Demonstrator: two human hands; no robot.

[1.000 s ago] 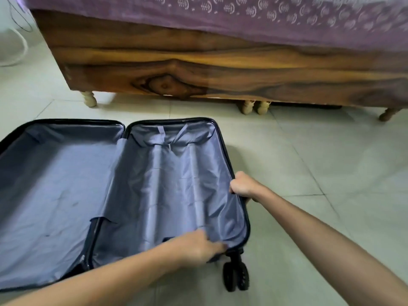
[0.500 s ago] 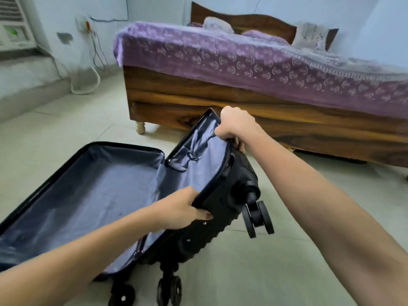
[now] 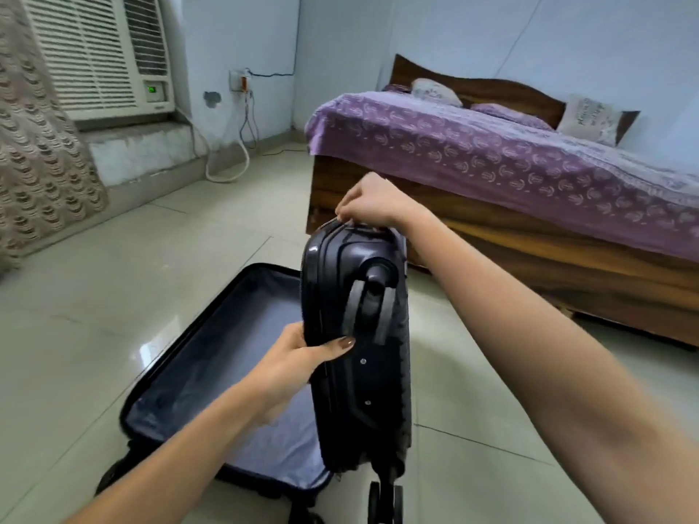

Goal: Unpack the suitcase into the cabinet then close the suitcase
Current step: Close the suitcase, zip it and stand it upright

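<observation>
Suitcase (image 3: 355, 334) is on the floor (image 3: 113, 296) just off the bed's (image 3: 491, 164) near corner, with the lined half flat and the shell half upright. Our left grip (image 3: 299, 357) wraps the upright half's lower edge, thumb on the shell. Our right grip (image 3: 374, 202), nearer the bed, curls over its top edge.

No legible text. Green display (image 3: 151, 89) on air conditioner (image 3: 87, 54) unreadable; script on pillow (image 3: 588, 121) too blurred.
</observation>
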